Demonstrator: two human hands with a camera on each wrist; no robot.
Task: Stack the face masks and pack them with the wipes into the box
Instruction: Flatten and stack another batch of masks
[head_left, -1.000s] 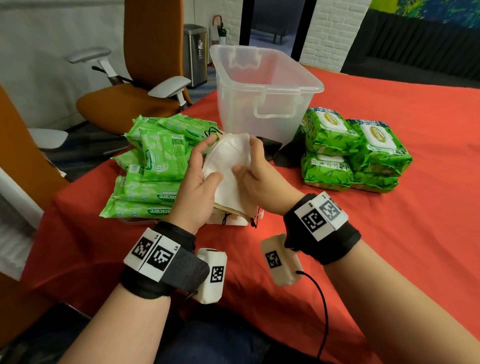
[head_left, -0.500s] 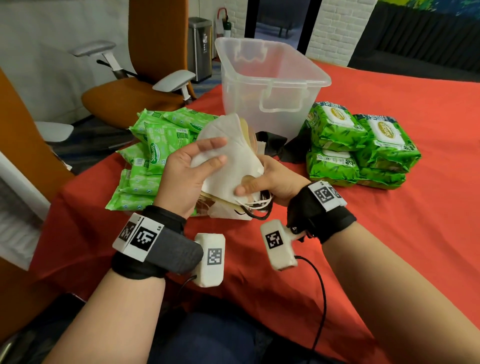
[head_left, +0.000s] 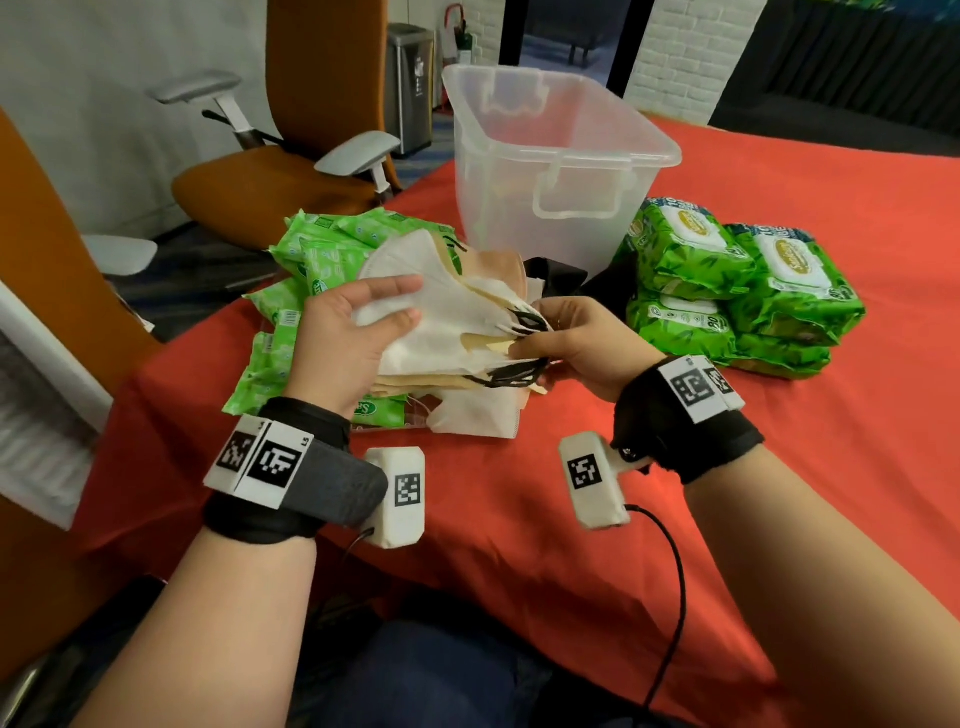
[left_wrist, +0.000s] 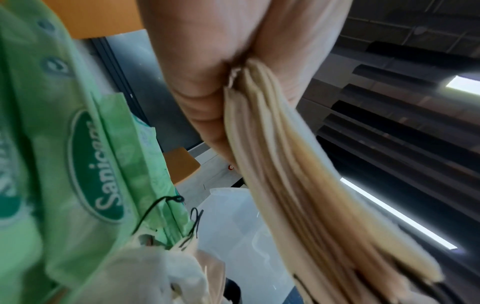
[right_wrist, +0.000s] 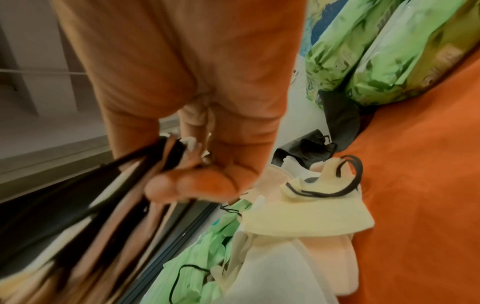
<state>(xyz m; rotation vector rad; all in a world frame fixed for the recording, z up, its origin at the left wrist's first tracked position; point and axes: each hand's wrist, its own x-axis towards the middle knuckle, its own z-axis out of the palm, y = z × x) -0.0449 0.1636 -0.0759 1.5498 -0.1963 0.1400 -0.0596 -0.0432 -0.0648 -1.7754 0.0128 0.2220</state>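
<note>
White and beige folded fabric face masks (head_left: 447, 317), fanned into a loose sheaf, hang between the two hands above the red-covered bench (head_left: 779, 467). The left hand (head_left: 343, 338) clamps one end, thumb on top and fingers beneath; the left wrist view shows the layered edges (left_wrist: 280, 164) pinched deep between thumb and palm. The right hand (head_left: 582, 343) curls its fingers round the other end, where the black ear loops (head_left: 519, 322) bunch together. So each grip is clenched on the sheaf.

These masks look very light, soft and limp. The layers seem likely to slide over one another, and they already splay at the loop end, so squaring the edges before letting go looks wise. I judge the firmest hold to be across the flat folded body, squeezing all layers at once. The loops stretch and snag, so they are a poor place to pull.

More loose masks (head_left: 472, 421) lie on the bench under the hands, beside flat green wipe packets (head_left: 291, 291). Bulkier green wipe packs (head_left: 727, 280) sit stacked to the right. A clear plastic box (head_left: 550, 156) stands open just behind; whether it holds anything is hard to tell.
</note>
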